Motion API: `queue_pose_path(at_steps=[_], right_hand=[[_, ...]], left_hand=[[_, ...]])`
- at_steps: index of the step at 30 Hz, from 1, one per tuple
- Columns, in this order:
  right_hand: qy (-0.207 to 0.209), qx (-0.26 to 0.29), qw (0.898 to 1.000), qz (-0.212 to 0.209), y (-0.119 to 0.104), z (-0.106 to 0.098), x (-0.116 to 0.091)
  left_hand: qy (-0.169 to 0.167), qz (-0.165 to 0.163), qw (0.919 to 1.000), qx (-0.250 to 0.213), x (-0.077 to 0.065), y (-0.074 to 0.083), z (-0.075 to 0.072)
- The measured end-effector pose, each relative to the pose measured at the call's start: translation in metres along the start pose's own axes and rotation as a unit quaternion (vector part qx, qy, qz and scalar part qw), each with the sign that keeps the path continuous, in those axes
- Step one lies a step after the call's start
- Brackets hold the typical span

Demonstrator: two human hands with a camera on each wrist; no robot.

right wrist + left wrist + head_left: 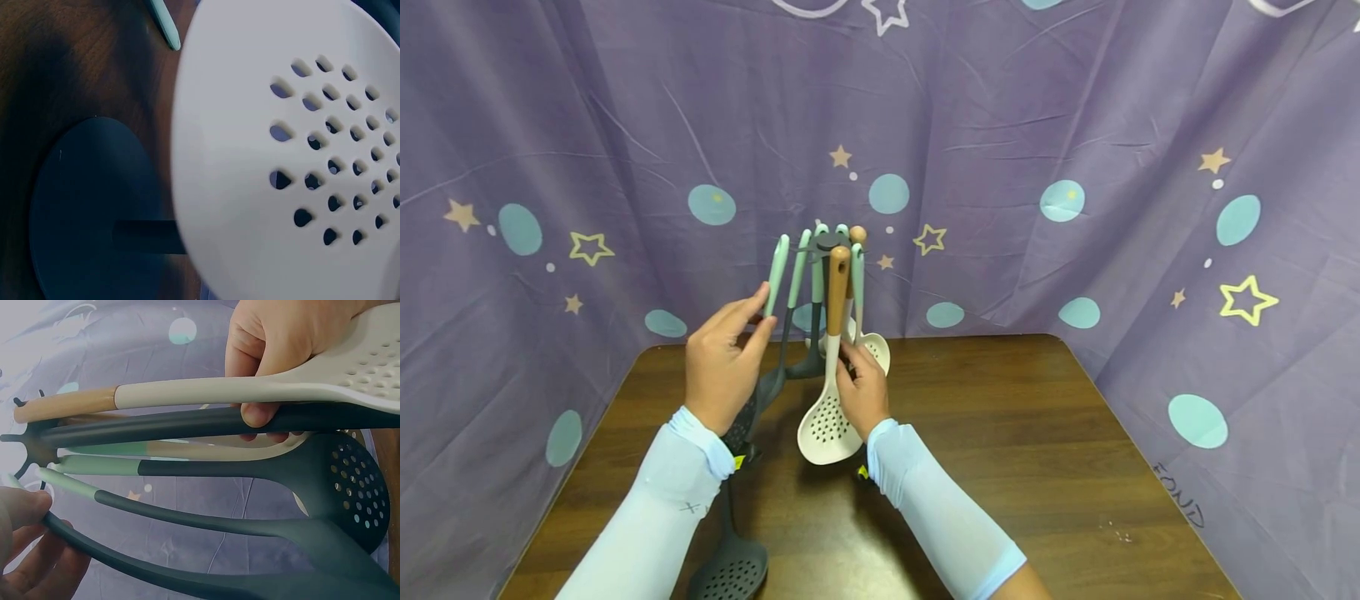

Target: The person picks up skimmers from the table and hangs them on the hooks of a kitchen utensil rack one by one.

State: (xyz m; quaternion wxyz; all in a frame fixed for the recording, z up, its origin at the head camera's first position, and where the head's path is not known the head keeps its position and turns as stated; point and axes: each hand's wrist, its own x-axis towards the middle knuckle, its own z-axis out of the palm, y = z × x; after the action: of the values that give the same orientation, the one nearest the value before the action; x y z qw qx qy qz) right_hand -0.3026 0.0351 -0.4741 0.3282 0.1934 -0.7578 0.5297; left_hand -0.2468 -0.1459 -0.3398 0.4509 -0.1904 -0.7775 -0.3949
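Note:
My left hand [726, 358] pinches the mint handle [777, 271] of a dark slotted turner [125, 556], up beside the hook hub [40, 444] of a utensil stand. Its head is partly behind my wrist. My right hand [863, 387] grips the stand's dark pole [181, 428], thumb wrapped over it. In front of those fingers hangs a white slotted spoon [831, 429] with a wooden handle. Its bowl fills much of the right wrist view, where the hand is out of sight. Other dark utensils with mint handles [800, 271] hang around the hub.
A dark slotted skimmer [730, 571] lies on the wooden table [1015, 433] at the near left. The stand's round dark base [87, 187] shows in the right wrist view. Behind the hub hangs another pale slotted utensil [877, 350]. A purple patterned curtain [1000, 150] surrounds the table.

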Motion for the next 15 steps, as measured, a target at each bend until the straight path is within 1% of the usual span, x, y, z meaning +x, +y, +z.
queue_pose_path(at_steps=[5, 8, 15], right_hand=[[0.001, -0.003, 1.0, -0.002, 0.001, -0.0004, 0.0004], [-0.002, 0.001, 1.0, 0.004, 0.0009, -0.0007, 0.0005], [-0.01, 0.005, 1.0, 0.015, 0.0001, -0.0004, 0.0006]], left_hand=[[-0.009, 0.001, 0.9999, -0.008, 0.0012, 0.0005, 0.001], [-0.018, 0.001, 0.9998, -0.008, 0.0014, 0.0008, 0.0016], [-0.02, -0.001, 0.9998, -0.008, 0.0015, 0.0013, 0.0044]])
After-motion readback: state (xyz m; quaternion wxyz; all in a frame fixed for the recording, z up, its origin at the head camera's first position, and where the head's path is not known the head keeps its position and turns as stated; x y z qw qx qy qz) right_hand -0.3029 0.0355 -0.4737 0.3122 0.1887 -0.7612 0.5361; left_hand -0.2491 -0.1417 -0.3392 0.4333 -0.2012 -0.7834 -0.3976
